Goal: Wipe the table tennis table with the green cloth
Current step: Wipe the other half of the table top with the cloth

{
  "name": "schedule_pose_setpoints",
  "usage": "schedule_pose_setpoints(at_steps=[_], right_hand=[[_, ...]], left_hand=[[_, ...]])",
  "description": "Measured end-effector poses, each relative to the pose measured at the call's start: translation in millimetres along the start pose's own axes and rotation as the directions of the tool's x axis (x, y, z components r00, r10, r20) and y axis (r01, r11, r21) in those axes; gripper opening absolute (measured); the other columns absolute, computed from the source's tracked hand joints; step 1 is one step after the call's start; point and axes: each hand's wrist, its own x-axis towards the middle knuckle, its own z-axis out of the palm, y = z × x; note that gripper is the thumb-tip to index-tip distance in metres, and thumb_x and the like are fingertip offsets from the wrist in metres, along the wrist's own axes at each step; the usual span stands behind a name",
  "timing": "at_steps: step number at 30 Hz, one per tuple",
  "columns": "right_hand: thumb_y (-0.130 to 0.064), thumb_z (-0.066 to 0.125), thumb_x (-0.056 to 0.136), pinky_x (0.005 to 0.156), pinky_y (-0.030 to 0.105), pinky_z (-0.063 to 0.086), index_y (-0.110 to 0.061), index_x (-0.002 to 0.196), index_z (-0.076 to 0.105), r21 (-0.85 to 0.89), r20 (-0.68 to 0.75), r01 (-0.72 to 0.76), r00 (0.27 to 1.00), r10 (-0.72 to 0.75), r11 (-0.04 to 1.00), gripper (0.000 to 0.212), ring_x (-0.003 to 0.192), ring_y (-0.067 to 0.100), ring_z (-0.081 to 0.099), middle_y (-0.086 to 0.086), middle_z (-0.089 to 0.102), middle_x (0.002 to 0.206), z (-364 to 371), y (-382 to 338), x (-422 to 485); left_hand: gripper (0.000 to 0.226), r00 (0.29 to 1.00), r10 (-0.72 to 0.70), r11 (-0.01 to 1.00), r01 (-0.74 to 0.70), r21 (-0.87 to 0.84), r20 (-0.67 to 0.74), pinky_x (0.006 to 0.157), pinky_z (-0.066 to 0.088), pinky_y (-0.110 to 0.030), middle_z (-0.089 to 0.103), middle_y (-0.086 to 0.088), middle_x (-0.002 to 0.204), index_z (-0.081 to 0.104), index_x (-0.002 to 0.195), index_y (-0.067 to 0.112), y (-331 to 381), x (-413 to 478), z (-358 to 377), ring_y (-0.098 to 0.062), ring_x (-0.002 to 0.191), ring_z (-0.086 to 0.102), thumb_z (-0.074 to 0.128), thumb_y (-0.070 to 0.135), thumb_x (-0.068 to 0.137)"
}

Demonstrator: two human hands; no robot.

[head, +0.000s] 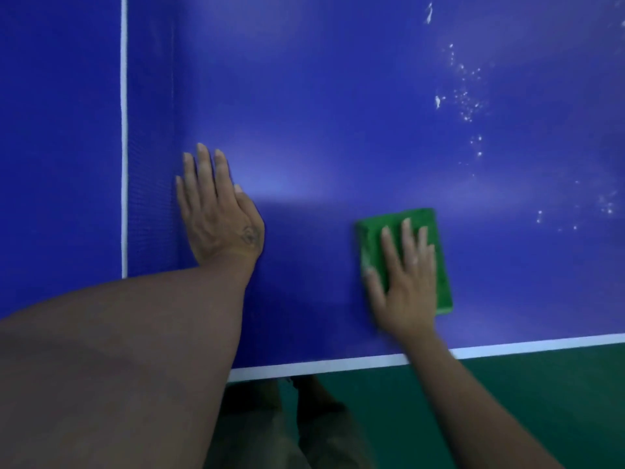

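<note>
The blue table tennis table (pixel 338 113) fills most of the view, with a white line along its near edge. A folded green cloth (pixel 436 238) lies flat on it near that edge. My right hand (pixel 406 275) presses on the cloth with straight, spread fingers. My left hand (pixel 216 208) rests flat on the table beside the net, fingers straight. White specks and smears (pixel 466 96) dot the table surface at the upper right, beyond the cloth.
The net (pixel 148 164) with its white top band (pixel 124 130) runs up the left side. Beyond it lies the table's other half (pixel 57 130). A green floor (pixel 541 401) shows below the table edge, with my legs (pixel 304 428) near it.
</note>
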Motion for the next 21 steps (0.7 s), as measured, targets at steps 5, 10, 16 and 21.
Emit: schedule_pose_setpoints(at_steps=[5, 10, 16, 21], right_hand=[[-0.057, 0.039, 0.108, 0.134, 0.063, 0.009, -0.016, 0.173, 0.025, -0.054, -0.039, -0.214, 0.977, 0.212, 0.975, 0.078, 0.169, 0.032, 0.01, 0.004, 0.018, 0.182, -0.8, 13.7, 108.2], [-0.057, 0.042, 0.11, 0.133, 0.063, 0.011, -0.016, 0.173, 0.027, -0.087, -0.078, -0.189, 0.98, 0.183, 0.978, 0.077, 0.169, 0.036, 0.01, 0.002, 0.018, 0.182, 13.2, -47.6, 87.8], [-0.055, 0.053, 0.109, 0.132, 0.065, 0.016, -0.023, 0.173, 0.029, 0.038, 0.053, 0.1, 0.993, -0.101, 0.994, 0.076, 0.168, 0.035, 0.016, -0.001, 0.021, 0.181, 25.8, -63.3, -69.3], [-0.058, 0.061, 0.105, 0.133, 0.061, 0.017, -0.031, 0.168, 0.039, 0.067, 0.072, 0.208, 0.974, -0.213, 0.976, 0.073, 0.167, 0.038, 0.018, 0.005, 0.022, 0.181, 10.0, 0.0, -50.8]], left_hand=[[0.06, 1.0, 0.006, 1.0, -0.006, 0.014, -0.027, 0.137, 0.008, -0.047, 0.02, -0.009, 0.18, 0.028, 0.17, 0.011, -1.7, 1.4, 2.3, -0.031, 0.167, 0.014, 0.029, 0.028, 0.112], [0.061, 0.999, 0.005, 1.0, -0.005, 0.008, -0.033, 0.137, 0.008, -0.048, 0.02, -0.01, 0.18, 0.028, 0.17, 0.01, 2.3, 1.3, 1.4, -0.031, 0.167, 0.014, 0.029, 0.029, 0.112], [0.063, 1.0, -0.005, 0.999, 0.006, 0.035, -0.008, 0.137, 0.007, -0.048, 0.017, -0.007, 0.181, 0.025, 0.171, 0.012, 0.5, 2.3, 2.8, -0.029, 0.168, 0.011, 0.026, 0.032, 0.111], [0.063, 1.0, -0.001, 1.0, 0.001, 0.017, -0.017, 0.137, 0.005, -0.047, 0.018, -0.007, 0.181, 0.026, 0.17, 0.013, 2.4, 1.0, -0.4, -0.029, 0.168, 0.012, 0.026, 0.031, 0.11]])
